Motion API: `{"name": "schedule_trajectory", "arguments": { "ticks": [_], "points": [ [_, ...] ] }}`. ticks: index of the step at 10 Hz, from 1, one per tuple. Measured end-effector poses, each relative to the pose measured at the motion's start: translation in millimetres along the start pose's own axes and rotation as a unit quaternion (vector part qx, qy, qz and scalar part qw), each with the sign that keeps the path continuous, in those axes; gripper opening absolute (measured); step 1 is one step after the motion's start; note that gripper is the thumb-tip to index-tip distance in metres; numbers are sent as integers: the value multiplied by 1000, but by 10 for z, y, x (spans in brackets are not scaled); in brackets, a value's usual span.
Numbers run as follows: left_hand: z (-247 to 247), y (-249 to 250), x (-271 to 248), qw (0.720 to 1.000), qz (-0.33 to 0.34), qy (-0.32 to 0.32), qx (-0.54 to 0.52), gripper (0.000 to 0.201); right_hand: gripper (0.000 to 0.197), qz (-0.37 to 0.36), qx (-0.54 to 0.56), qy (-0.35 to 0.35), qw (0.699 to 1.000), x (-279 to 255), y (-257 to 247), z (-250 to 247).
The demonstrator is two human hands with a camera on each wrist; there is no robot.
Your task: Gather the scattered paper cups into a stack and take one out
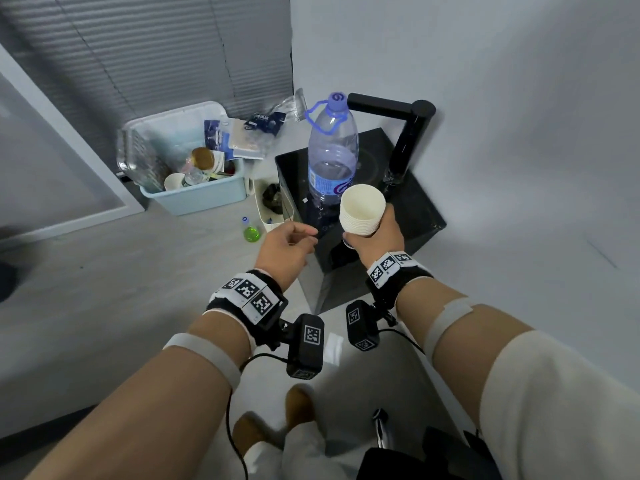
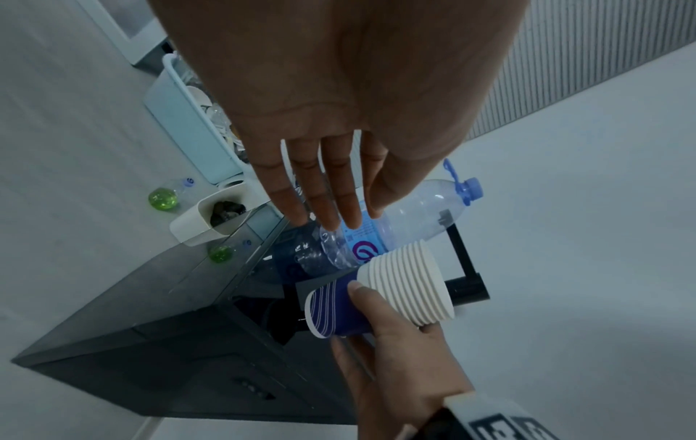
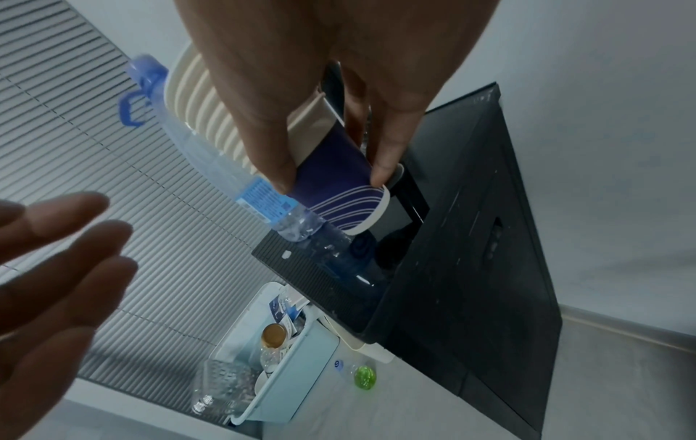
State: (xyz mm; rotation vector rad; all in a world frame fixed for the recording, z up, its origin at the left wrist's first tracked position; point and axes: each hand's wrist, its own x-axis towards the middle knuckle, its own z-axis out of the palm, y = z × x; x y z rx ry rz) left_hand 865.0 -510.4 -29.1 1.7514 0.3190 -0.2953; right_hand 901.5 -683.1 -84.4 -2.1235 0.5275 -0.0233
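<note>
A stack of paper cups point(image 1: 362, 211) with white rims and a blue striped bottom cup point(image 2: 335, 309) is held in the air over the black dispenser. My right hand point(image 1: 375, 237) grips the stack around its blue lower part, thumb and fingers wrapped round it point(image 3: 331, 184). My left hand point(image 1: 287, 245) hovers just left of the stack, empty, with its fingers straight and relaxed point(image 2: 324, 193). The stack tilts with its mouth towards me. One more white cup point(image 1: 174, 181) lies inside the light blue bin.
A large clear water bottle point(image 1: 332, 150) stands on the black dispenser point(image 1: 408, 209) right behind the stack, beside a black spout arm point(image 1: 408, 133). A light blue bin point(image 1: 194, 199) of clutter, a small white box point(image 1: 268, 216) and a green flask point(image 1: 251, 232) sit on the floor to the left.
</note>
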Motion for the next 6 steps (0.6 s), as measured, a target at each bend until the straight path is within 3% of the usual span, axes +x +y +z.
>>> {"name": "schedule_trajectory", "arguments": {
  "ticks": [5,6],
  "points": [
    [-183,-351,33,999,12,23,-47,16,80,35,13,7,999,-52,236,330],
    [-344,-345,-65,998,11,39,-51,16,48,66,-4,-4,998,-247,208,366]
  ]
}}
